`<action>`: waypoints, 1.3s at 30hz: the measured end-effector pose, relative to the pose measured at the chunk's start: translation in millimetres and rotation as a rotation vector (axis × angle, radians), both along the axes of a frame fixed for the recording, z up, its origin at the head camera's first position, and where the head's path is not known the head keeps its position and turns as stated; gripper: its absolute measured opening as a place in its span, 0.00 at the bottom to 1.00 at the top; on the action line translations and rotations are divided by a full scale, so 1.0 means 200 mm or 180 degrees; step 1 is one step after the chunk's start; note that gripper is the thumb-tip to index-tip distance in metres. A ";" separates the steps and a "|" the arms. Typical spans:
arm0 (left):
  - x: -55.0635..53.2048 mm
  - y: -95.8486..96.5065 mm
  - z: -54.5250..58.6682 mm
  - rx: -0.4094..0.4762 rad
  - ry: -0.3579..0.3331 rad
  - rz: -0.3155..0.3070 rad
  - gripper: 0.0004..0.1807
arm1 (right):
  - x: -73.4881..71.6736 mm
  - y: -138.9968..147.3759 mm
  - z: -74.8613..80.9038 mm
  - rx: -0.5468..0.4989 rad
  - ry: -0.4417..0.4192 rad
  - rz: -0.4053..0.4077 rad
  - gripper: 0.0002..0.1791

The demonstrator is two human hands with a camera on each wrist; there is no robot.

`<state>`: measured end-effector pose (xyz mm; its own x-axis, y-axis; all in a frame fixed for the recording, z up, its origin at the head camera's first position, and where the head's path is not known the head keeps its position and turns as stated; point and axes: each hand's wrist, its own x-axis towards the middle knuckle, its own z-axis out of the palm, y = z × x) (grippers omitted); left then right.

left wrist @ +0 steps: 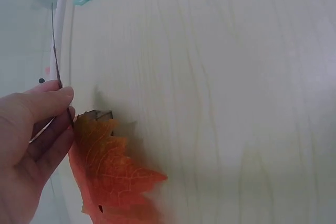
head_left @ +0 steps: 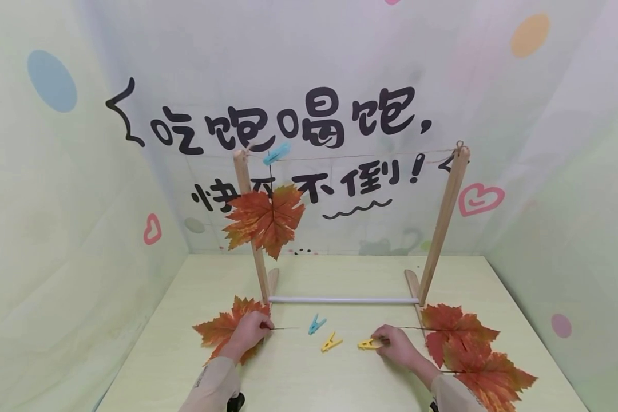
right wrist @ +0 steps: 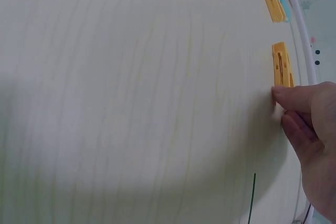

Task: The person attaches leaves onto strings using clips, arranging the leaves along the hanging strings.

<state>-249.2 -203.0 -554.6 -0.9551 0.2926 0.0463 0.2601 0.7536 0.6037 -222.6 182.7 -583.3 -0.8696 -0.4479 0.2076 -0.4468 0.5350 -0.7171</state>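
Note:
My left hand (head_left: 248, 333) pinches the thin dark stem (left wrist: 54, 51) of an orange-red maple leaf (left wrist: 113, 174) between thumb and fingers. The leaf spreads behind and beside the hand, partly covered by it in the head view. My right hand (head_left: 399, 346) grips a yellow clothespin (right wrist: 282, 64) at one end with thumb and fingertips, low over the table. Between the hands lie a second yellow clothespin (head_left: 332, 342) and a blue clothespin (head_left: 316, 325). Another blue clothespin (head_left: 276, 154) clips a maple leaf (head_left: 265, 223) by its stem to a string (head_left: 335, 158).
The string runs between two wooden posts (head_left: 445, 223), joined near the table (head_left: 360, 274) by a white rod (head_left: 342, 300). To the right of my right hand lie two more maple leaves, one farther back (head_left: 458, 329) and one nearer (head_left: 494, 377). Printed fabric walls (head_left: 329, 57) enclose the table.

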 end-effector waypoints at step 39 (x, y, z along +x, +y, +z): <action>0.01 0.18 0.40 0.0963 0.0440 0.0398 0.04 | 0.00 0.00 0.18 0.0021 0.0158 -0.0104 0.13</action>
<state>-247.1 -166.2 -474.7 -0.9613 0.1270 0.2443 0.2719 0.5774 0.7699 -222.7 181.8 -547.9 -0.8724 -0.4210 0.2482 -0.4641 0.5543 -0.6909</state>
